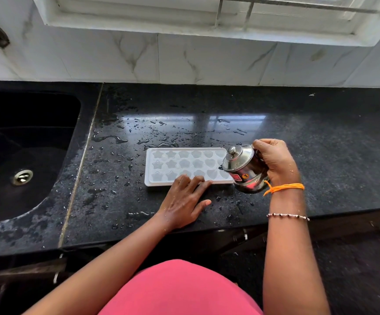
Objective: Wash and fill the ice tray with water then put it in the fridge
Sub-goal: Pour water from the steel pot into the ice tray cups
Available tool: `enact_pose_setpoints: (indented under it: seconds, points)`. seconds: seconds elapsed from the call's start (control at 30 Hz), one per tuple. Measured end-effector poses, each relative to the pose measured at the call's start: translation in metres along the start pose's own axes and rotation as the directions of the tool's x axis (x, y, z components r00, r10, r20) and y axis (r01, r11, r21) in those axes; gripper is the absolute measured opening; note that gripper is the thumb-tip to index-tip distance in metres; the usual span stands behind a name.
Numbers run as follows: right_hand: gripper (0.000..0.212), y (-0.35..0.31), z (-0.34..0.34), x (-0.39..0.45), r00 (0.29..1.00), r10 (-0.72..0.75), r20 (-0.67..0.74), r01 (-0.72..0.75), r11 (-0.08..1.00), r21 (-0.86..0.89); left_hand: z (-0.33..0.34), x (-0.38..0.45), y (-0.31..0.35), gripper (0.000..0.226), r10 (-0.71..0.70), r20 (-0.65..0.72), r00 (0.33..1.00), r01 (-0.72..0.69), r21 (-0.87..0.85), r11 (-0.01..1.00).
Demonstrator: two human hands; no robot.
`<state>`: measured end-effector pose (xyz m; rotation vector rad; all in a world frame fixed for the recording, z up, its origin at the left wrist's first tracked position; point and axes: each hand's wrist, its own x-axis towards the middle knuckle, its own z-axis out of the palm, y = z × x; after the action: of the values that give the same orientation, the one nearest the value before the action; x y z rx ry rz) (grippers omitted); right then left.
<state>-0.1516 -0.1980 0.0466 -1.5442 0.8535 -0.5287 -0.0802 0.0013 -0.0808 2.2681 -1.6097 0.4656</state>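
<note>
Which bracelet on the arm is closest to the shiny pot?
The orange thread band, on the right wrist just below the steel pot. The beaded bracelet sits farther down the forearm.

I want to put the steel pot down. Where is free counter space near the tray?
Free: the counter right of the right hand, and between the ice tray and the wall tiles, though wet. Crowded: the tray's near edge, under the left hand, and its right end, under the steel pot.
</note>
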Motion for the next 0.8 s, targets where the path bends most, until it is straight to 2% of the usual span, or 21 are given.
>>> enact_pose_setpoints:
  seconds: [0.53, 0.8]
  points:
    - [0.037, 0.0025, -0.0029, 0.0019, 1.000, -0.006, -0.002, 0.006, 1.000, 0.028, 0.0018, -0.0007, -0.0006, 0.051, -0.020, 0.041, 0.999, 0.020, 0.008, 1.000]
    - [0.032, -0.0022, -0.0043, -0.0028, 0.999, 0.038, -0.009, -0.036, 0.986, 0.162, 0.0000, -0.0009, 0.0008, 0.051, -0.028, 0.052, 0.998, 0.027, 0.014, 1.000]
